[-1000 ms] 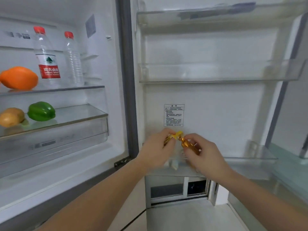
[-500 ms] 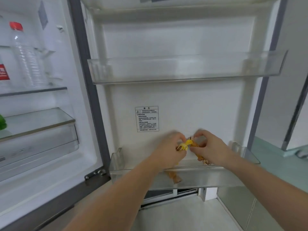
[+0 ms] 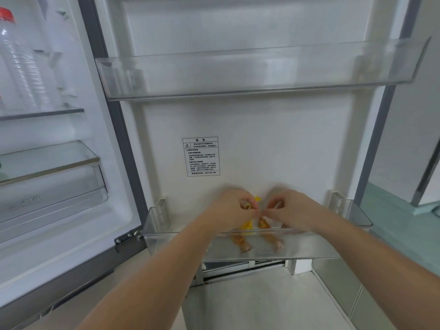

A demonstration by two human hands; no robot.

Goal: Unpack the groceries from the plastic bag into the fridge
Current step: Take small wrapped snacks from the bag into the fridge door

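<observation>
**Fridge door: both hands at the lowest bin**

The fridge door [image 3: 273, 144] stands open and fills most of the view, its white inner liner carrying a printed warning label [image 3: 201, 156]. An upper door bin [image 3: 238, 75] of clear plastic spans the door. To the left is the fridge interior, with a glass shelf [image 3: 42, 114] bearing a clear water bottle [image 3: 16, 63] with a red cap, and below it a transparent crisper drawer [image 3: 52, 186].

The lower door bin [image 3: 309, 246], also clear, sits near the foot of the door. Both forearms reach into it from below. The left hand [image 3: 232, 208] pinches a yellow snack packet [image 3: 247, 222] between thumb and fingertips, and the right hand [image 3: 294, 210] pinches a clear packet with brown contents [image 3: 263, 222] just beside it; the fingertips of the two hands nearly meet. The packets hang down inside the bin, their brown lower ends seen through its front wall. Both hands are motion-blurred, so the finer finger placement cannot be told.
</observation>
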